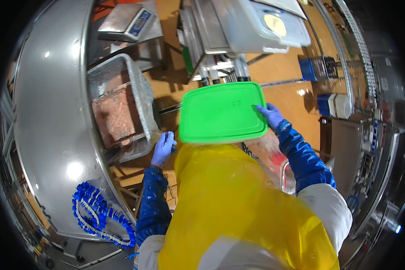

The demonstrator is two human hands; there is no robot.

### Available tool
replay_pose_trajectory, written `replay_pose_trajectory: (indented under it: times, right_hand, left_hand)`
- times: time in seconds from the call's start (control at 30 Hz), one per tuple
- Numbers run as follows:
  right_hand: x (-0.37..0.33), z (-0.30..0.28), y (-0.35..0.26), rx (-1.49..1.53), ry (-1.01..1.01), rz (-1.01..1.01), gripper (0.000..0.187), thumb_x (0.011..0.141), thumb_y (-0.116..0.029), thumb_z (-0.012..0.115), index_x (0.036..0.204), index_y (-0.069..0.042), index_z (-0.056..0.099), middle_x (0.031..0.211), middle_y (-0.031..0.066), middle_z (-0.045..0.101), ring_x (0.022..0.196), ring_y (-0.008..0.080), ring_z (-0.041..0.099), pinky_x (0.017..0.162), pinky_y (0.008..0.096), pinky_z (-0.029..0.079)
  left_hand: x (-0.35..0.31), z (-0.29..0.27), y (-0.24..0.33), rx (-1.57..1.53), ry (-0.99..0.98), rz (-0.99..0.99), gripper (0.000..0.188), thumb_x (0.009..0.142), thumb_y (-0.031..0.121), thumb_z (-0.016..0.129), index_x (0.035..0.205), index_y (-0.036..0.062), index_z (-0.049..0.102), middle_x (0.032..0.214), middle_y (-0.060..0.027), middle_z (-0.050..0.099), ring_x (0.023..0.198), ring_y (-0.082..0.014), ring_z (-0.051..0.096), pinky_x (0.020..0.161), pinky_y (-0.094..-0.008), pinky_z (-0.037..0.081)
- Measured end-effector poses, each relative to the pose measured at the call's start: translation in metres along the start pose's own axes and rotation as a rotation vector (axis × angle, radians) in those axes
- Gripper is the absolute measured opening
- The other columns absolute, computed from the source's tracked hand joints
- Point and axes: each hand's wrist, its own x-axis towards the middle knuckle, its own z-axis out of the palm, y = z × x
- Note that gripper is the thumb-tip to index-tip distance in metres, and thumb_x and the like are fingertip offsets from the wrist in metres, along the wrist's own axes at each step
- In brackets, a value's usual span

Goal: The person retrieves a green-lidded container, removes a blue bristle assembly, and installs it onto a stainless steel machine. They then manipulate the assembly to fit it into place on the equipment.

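Observation:
A bright green rectangular plastic lid (222,114) is held in front of my yellow apron. My right hand (271,116), in a purple glove, grips its right edge with the thumb on top; the other fingers are hidden beneath. Whether a container is under the lid, I cannot tell. My left hand (164,147), also gloved, is just off the lid's left side. Its fingers are loosely bent and partly apart, with nothing visible in them. Beside it stands a grey plastic-lined tub (141,101) containing pinkish ground meat (117,114).
A steel table (49,117) runs along the left, with a blue-and-white linked band (92,209) on it. A scale (126,22) stands beyond the tub. Ahead is a cart with a translucent bin (261,31). Plastic-wrapped meat (267,150) lies low behind the lid, at right.

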Motion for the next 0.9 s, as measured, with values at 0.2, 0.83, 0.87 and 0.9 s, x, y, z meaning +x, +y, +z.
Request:
replay_pose_trajectory:
  times: [0.2,0.83,0.87,0.9]
  right_hand:
    - [0.01,-0.207,0.138,0.105,0.657,0.107,0.04,0.086,-0.032,0.076,0.101,0.002,0.06,0.082,0.0109,0.066,0.055,0.019,0.063,0.042,0.0323,0.05]
    - [0.535,-0.435,0.17,0.407,0.309,-0.092,0.033,0.077,-0.025,0.084,0.09,-0.008,0.059,0.069,0.0018,0.059,0.054,0.0139,0.055,0.044,0.0302,0.043]
    - [0.564,-0.432,0.171,0.424,0.262,-0.122,0.035,0.075,-0.024,0.085,0.083,-0.008,0.054,0.066,0.0024,0.058,0.049,0.0142,0.054,0.043,0.0299,0.044]
    - [0.591,-0.427,0.172,0.408,0.246,-0.14,0.034,0.075,-0.022,0.085,0.081,-0.009,0.054,0.066,0.002,0.058,0.049,0.0134,0.054,0.043,0.0299,0.044]
  left_hand:
    - [0.048,0.007,-0.098,0.616,0.044,0.348,0.036,0.092,0.033,0.065,0.109,0.001,0.064,0.101,-0.0167,0.07,0.093,-0.0265,0.068,0.079,-0.0379,0.054]
    - [0.046,0.251,-0.086,-0.183,0.293,-0.981,0.021,0.097,0.033,0.05,0.093,0.0133,0.056,0.072,-0.0044,0.059,0.053,-0.0177,0.056,0.046,-0.0325,0.045]
    - [0.045,0.268,-0.068,-0.078,0.285,-0.951,0.021,0.097,0.033,0.052,0.096,0.0131,0.058,0.073,-0.0048,0.061,0.055,-0.0175,0.058,0.047,-0.0326,0.046]
    - [0.048,0.283,-0.049,0.028,0.28,-0.917,0.021,0.097,0.033,0.054,0.098,0.0128,0.06,0.075,-0.0052,0.062,0.057,-0.0174,0.06,0.049,-0.0327,0.047]
